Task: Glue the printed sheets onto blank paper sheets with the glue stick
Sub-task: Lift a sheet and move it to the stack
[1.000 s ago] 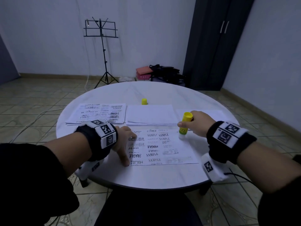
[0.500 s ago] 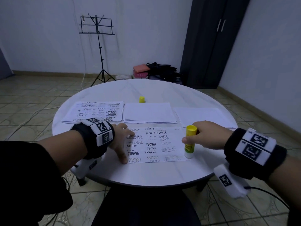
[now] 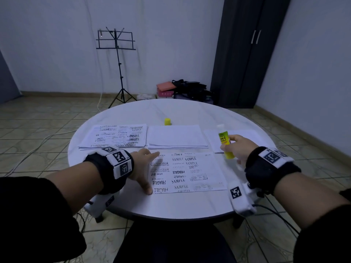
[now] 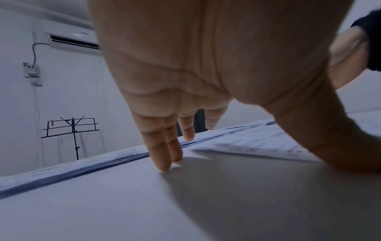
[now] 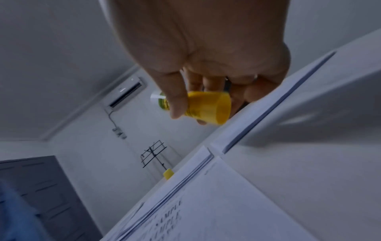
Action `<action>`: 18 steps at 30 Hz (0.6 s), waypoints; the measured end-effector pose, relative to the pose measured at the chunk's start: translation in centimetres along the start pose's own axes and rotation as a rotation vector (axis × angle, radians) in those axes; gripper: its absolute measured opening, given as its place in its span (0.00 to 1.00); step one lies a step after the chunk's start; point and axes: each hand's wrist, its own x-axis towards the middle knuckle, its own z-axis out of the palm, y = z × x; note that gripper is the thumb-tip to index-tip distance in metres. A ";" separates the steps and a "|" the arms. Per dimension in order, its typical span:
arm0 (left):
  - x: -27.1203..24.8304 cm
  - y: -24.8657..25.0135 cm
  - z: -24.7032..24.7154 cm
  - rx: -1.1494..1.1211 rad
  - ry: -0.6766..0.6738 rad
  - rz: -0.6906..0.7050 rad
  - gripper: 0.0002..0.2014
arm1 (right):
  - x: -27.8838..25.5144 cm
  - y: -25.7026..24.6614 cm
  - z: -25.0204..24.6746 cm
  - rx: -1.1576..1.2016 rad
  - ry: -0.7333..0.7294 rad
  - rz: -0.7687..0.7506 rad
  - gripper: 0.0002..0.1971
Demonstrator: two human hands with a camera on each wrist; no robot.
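Note:
A printed sheet (image 3: pixel 191 172) lies face down near the front of the round white table (image 3: pixel 171 207), its print showing through mirrored. My left hand (image 3: pixel 145 170) presses straight fingers (image 4: pixel 164 156) on the sheet's left edge, thumb at its near corner. My right hand (image 3: pixel 237 149) grips the yellow glue stick (image 3: pixel 226 144) just right of the sheet, lifted off the table, white glue tip up. In the right wrist view the glue stick (image 5: pixel 206 108) shows its yellow base between thumb and fingers. A stack of printed sheets (image 3: pixel 115 136) lies at the back left, a blank stack (image 3: pixel 175 136) in the middle.
The yellow glue cap (image 3: pixel 167 121) stands behind the blank stack. More white sheets (image 3: pixel 245 135) lie at the right behind my right hand. A music stand (image 3: pixel 117 63), bags (image 3: pixel 190 90) and a dark wardrobe (image 3: pixel 247 50) stand beyond the table.
My right hand has lifted the glue stick off the sheet's right edge and turned it tip up, moving it right and back. The left hand has stayed on the sheet.

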 end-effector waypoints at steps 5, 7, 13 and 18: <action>0.1 0.2 -0.5 -0.002 -0.033 -0.008 0.63 | 1.1 -0.1 0.2 -0.235 0.010 0.102 0.15; 0.1 0.2 -0.7 0.002 -0.045 -0.006 0.62 | 1.2 0.0 0.2 -0.315 0.010 0.148 0.11; 0.1 0.1 -0.7 0.008 -0.060 -0.011 0.51 | 1.0 0.2 0.4 -0.383 0.003 0.212 0.14; -0.1 -0.4 -0.7 -0.049 -0.077 0.005 0.52 | 0.1 0.2 0.1 -0.515 -0.062 0.277 0.18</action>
